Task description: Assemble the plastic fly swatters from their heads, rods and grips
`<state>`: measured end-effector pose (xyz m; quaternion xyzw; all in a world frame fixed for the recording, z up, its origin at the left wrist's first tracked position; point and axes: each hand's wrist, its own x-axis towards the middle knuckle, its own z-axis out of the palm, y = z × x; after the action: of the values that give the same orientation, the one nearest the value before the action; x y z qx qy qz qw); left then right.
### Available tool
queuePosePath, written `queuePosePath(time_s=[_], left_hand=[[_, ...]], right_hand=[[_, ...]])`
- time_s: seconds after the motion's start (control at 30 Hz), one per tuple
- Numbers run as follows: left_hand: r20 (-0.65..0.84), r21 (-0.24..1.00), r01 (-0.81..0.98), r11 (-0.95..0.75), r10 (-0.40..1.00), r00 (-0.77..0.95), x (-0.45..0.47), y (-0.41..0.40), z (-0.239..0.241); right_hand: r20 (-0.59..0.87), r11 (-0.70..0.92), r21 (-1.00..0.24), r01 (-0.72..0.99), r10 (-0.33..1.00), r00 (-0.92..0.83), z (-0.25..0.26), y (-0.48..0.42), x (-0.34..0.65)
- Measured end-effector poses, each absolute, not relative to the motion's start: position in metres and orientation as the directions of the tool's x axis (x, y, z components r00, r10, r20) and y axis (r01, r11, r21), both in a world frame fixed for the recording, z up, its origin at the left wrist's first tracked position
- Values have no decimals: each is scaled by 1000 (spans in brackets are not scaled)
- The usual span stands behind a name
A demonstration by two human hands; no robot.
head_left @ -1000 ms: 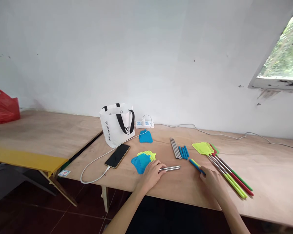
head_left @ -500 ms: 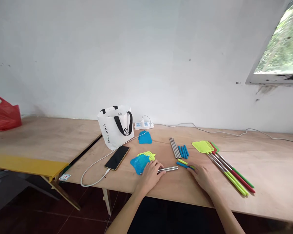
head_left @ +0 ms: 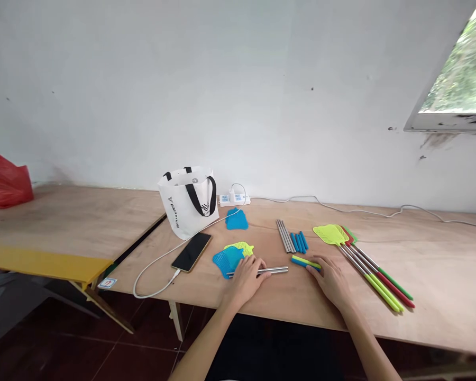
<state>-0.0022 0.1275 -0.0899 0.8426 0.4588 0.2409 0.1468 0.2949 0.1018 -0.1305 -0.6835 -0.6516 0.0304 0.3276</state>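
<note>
My left hand (head_left: 246, 276) is closed over thin metal tubes (head_left: 276, 270) lying on the table, their ends showing on both sides of it. Partly under its fingers are a blue fly swatter head (head_left: 224, 262) and a yellow-green swatter head (head_left: 244, 247). My right hand (head_left: 330, 279) grips a yellow-green handle sleeve and a blue handle sleeve (head_left: 300, 262), which lie side by side. Beyond them rest several metal tubes (head_left: 285, 236) and several blue handle sleeves (head_left: 299, 242). Assembled fly swatters (head_left: 375, 275) in yellow-green, red and green lie to the right.
A phone (head_left: 192, 252) on a white cable lies at left, before a white tote bag (head_left: 188, 209). More blue swatter heads (head_left: 237, 219) sit near a power strip (head_left: 234, 199). A red bag (head_left: 6, 182) stands on the neighbouring table (head_left: 83, 211).
My right hand has brought the yellow-green and blue handle sleeves together side by side. The left hand stays over the metal tubes. The camera view has shifted slightly.
</note>
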Motion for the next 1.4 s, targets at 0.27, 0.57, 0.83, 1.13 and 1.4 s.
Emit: queuePosePath(time_s=[0.27,0.57,0.83,1.13,1.4], left_hand=[[265,531,676,-511,858,441,-2,128,-86],[314,608,593,-528,846,431,-3,132,-87],[343,631,536,-561,821,456,-3,131,-86],[367,634,484,-604,785,499,-2,128,-84],[382,598,512,-617,781,495,-3,132,-88]], right_hand=[[392,62,-567,822,897,202,-126,103,296],[473,304,-602,739,881,24,-122,98,294],[501,355,-585,730,865,-19,-128,101,297],[581,497,-490,716,798,-157,-115,96,266],[563,493,-393,776,796,-221,-118,94,250]])
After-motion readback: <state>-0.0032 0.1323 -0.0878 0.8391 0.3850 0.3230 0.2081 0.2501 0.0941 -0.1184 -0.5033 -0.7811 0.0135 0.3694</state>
